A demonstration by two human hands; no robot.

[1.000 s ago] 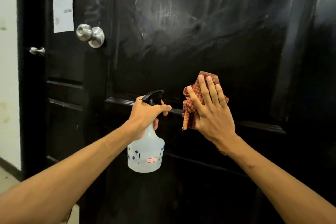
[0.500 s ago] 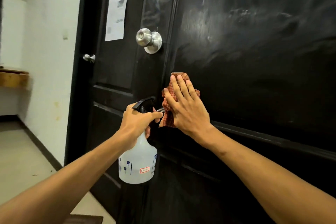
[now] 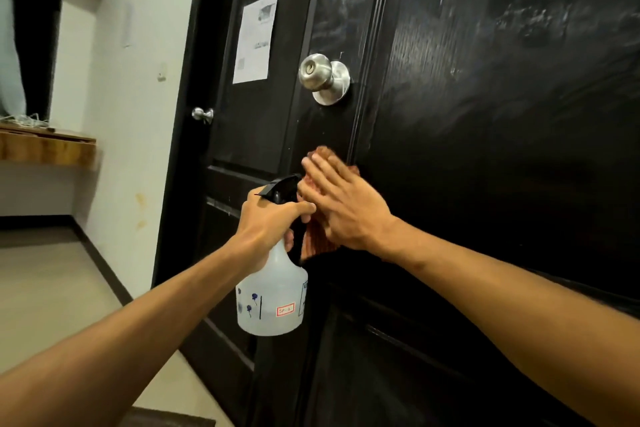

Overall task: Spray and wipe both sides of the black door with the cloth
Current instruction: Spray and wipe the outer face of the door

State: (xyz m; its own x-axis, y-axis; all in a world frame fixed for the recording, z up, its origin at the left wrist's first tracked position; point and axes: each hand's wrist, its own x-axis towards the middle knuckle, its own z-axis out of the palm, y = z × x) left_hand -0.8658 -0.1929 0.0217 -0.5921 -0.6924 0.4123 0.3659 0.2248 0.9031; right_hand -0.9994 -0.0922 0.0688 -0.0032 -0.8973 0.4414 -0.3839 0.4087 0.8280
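Observation:
The black door [image 3: 485, 114] fills the right of the view, streaked with wet smears on its upper panel. My right hand [image 3: 343, 208] lies flat on a red-orange checked cloth [image 3: 320, 239], pressing it against the door's left stile below the silver knob [image 3: 322, 78]. My left hand [image 3: 273, 222] grips the neck of a translucent white spray bottle [image 3: 272, 298] with a black trigger head, held just left of the cloth and touching distance from my right hand. Most of the cloth is hidden under my fingers.
A second black door [image 3: 256, 135] with taped paper notices [image 3: 254, 38] and a small knob [image 3: 202, 114] stands further back on the left. A white wall [image 3: 138, 97], a wooden shelf [image 3: 45, 147] and pale floor [image 3: 52, 305] lie to the left.
My right hand has slid the cloth leftwards across the door, from the middle panel to the stile under the knob. The view has swung left. The bottle stays in my left hand.

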